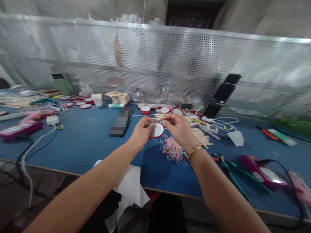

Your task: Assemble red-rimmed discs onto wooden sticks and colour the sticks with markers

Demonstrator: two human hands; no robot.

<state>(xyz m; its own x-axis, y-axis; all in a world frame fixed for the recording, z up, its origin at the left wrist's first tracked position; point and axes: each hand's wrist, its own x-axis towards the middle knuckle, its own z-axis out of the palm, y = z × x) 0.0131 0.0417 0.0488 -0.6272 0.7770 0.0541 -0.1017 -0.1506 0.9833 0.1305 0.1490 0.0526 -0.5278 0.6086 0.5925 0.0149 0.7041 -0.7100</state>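
Observation:
My left hand [141, 134] is closed on the near-left edge of a round, red-rimmed disc [157, 130] with a white face, shaped like a shallow lid or roll. It is held above the table, tilted toward me. Just right of its rim, my right hand [178, 127] is pinched, thumb against forefinger; anything between the fingertips is too small to make out. A gold bracelet [194, 151] circles the right wrist. Below the hands lies a loose heap of small coloured elastic bands [173, 149]. Wooden sticks [201, 137] lie partly behind the right hand.
Several red-rimmed discs [145, 110] lie at the back, and more sit back left by a white cup [97, 100]. Green-handled pliers [233, 174] and a purple device [262, 171] with a cable are at right. A dark blurred object [120, 121] lies left of my hands.

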